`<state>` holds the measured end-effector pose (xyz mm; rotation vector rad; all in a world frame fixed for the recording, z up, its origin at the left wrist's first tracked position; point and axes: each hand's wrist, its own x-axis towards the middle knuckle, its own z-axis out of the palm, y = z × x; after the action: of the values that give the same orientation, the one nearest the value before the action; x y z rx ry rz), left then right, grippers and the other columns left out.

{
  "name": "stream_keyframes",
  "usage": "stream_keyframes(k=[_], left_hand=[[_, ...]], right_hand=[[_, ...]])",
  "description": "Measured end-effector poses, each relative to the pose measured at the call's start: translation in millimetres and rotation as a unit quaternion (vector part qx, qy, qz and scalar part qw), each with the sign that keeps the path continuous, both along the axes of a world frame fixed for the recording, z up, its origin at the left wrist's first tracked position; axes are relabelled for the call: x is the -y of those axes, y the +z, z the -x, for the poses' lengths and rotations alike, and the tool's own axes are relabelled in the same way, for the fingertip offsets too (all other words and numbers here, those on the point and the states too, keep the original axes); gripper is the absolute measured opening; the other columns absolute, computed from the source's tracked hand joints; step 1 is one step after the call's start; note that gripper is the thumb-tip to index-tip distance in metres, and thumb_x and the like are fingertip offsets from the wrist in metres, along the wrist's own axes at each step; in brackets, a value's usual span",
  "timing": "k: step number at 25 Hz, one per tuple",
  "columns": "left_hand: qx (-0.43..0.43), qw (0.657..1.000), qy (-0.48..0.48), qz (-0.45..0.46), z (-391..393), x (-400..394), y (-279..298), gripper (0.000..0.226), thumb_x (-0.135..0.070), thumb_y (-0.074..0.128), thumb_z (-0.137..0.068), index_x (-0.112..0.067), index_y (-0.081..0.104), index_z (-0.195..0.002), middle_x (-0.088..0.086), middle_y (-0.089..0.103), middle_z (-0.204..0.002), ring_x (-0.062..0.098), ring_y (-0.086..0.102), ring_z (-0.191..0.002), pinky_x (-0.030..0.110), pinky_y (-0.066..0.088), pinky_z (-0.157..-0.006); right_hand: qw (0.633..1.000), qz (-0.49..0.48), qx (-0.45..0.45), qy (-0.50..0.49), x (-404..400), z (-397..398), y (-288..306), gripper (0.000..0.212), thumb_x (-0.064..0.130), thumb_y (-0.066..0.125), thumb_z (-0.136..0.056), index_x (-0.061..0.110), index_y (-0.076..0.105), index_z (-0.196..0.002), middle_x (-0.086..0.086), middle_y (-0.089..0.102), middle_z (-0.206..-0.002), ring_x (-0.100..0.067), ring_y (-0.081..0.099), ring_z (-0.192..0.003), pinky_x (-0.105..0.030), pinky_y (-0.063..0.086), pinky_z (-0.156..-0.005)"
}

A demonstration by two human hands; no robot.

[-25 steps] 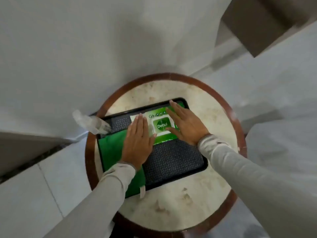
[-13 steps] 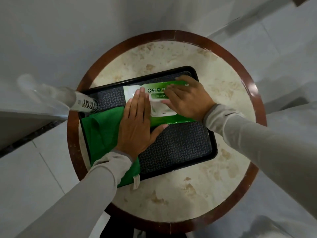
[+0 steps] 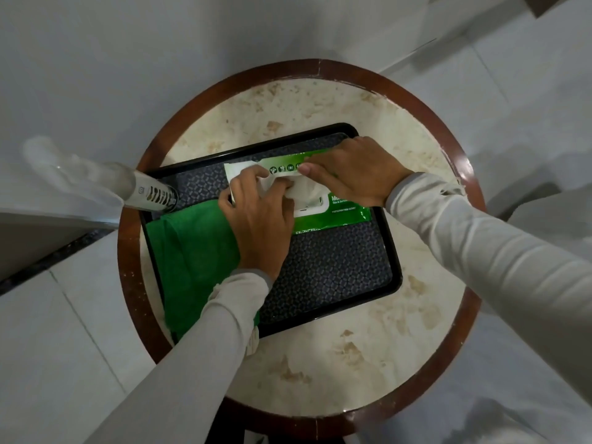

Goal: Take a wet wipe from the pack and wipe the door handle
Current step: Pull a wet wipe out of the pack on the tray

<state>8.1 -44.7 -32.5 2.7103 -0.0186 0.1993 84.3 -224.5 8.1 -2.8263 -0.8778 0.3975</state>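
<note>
Head view, left hand (image 3: pixel 259 225) pinching wipe (image 3: pixel 272 184), pack (image 3: pixel 336 213) half-hidden

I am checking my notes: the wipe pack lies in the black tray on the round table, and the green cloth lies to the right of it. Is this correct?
Not quite: in the head view the green cloth lies to the left of the wipe pack, not the right. The pack does lie in the black tray on the round table.

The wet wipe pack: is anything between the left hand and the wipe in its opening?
Nothing visible is. The flap of the wet wipe pack is peeled back, the right hand holds the pack down on the tray, and the left hand fingers already pinch the white wipe at the opening.
</note>
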Motion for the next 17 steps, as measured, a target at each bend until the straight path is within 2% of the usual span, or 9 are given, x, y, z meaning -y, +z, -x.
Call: stream_keyframes(k=[2, 5, 7, 9, 11, 14, 15, 16, 17], left_hand=[[0.006, 0.999, -0.002, 0.039, 7, -6, 10, 0.014, -0.012, 0.087, -0.085, -0.010, 0.082, -0.098, 0.015, 0.070, -0.113, 0.035, 0.063, -0.105, 0.053, 0.046, -0.093], [0.003, 0.991, -0.032, 0.128, 44, -40, 36, 0.015, -0.005, 0.089, -0.080, 0.000, 0.079, -0.090, 0.015, 0.073, -0.104, 0.027, 0.067, -0.094, 0.043, 0.056, -0.085], [-0.034, 0.975, -0.030, 0.219, 65, -64, 55, 0.017, -0.011, 0.083, -0.084, 0.004, 0.076, -0.085, 0.009, 0.075, -0.099, 0.009, 0.066, -0.088, 0.012, 0.056, -0.084], [-0.066, 0.952, -0.014, 0.300, 71, -72, 72, 0.026, -0.025, 0.071, -0.087, 0.000, 0.077, -0.085, -0.002, 0.075, -0.093, -0.004, 0.068, -0.082, -0.001, 0.052, -0.078], [-0.104, 0.920, 0.005, 0.378, 63, -76, 93, 0.011, -0.017, 0.075, -0.089, -0.013, 0.072, -0.079, -0.013, 0.075, -0.083, -0.008, 0.071, -0.077, 0.002, 0.054, -0.070], [-0.161, 0.883, 0.020, 0.440, 49, -89, 149, 0.043, 0.016, 0.075, -0.092, -0.023, 0.068, -0.076, -0.022, 0.072, -0.064, -0.011, 0.067, -0.063, 0.002, 0.051, -0.060], [-0.157, 0.872, 0.015, 0.462, 44, -101, 178, 0.041, 0.019, 0.074, -0.092, -0.021, 0.071, -0.079, -0.021, 0.076, -0.068, -0.008, 0.070, -0.066, 0.006, 0.054, -0.063], [-0.152, 0.862, 0.012, 0.483, 37, -115, 207, 0.037, 0.018, 0.073, -0.092, -0.018, 0.075, -0.083, -0.017, 0.080, -0.075, -0.002, 0.074, -0.071, 0.012, 0.058, -0.067], [-0.139, 0.848, 0.017, 0.512, 30, -130, 239, 0.035, 0.018, 0.072, -0.093, -0.016, 0.077, -0.088, -0.012, 0.082, -0.081, 0.005, 0.077, -0.076, 0.017, 0.062, -0.069]], right_hand=[[0.999, -0.029, -0.016, -0.008, 2, 1, -1, 0.078, 0.062, 0.011, -0.101, 0.017, 0.074, -0.110, -0.008, 0.069, -0.072, -0.026, 0.055, -0.056, -0.035, 0.044, -0.058], [0.997, -0.079, -0.005, 0.004, 6, 18, 2, 0.062, 0.057, 0.040, -0.104, 0.008, 0.073, -0.124, -0.020, 0.080, -0.112, -0.039, 0.076, -0.092, -0.044, 0.062, -0.078], [0.997, -0.056, 0.058, 0.012, 6, 39, -7, 0.051, 0.045, 0.071, -0.097, -0.001, 0.074, -0.121, -0.027, 0.076, -0.124, -0.043, 0.076, -0.108, -0.054, 0.064, -0.091], [0.998, -0.039, 0.056, -0.014, 0, 58, -19, 0.051, 0.035, 0.088, -0.085, -0.004, 0.076, -0.116, -0.029, 0.072, -0.129, -0.046, 0.073, -0.117, -0.059, 0.063, -0.095], [0.997, -0.035, 0.033, -0.058, -10, 67, -19, 0.050, 0.033, 0.093, -0.081, -0.003, 0.078, -0.113, -0.029, 0.069, -0.134, -0.048, 0.069, -0.122, -0.060, 0.060, -0.098], [0.981, -0.017, -0.069, -0.179, -34, 58, 25, 0.042, 0.034, 0.081, -0.093, 0.005, 0.076, -0.123, -0.024, 0.057, -0.152, -0.043, 0.055, -0.140, -0.055, 0.049, -0.114], [0.952, -0.086, -0.128, -0.265, -50, 53, 58, 0.037, 0.034, 0.074, -0.098, 0.007, 0.076, -0.124, -0.020, 0.059, -0.150, -0.039, 0.056, -0.140, -0.051, 0.046, -0.117], [0.891, -0.213, -0.183, -0.356, -68, 49, 93, 0.033, 0.034, 0.067, -0.103, 0.007, 0.078, -0.119, -0.017, 0.068, -0.140, -0.033, 0.064, -0.131, -0.051, 0.047, -0.116], [0.799, -0.361, -0.237, -0.419, -91, 45, 132, 0.035, 0.038, 0.060, -0.106, 0.011, 0.081, -0.111, -0.012, 0.077, -0.123, -0.026, 0.072, -0.115, -0.051, 0.052, -0.111]])
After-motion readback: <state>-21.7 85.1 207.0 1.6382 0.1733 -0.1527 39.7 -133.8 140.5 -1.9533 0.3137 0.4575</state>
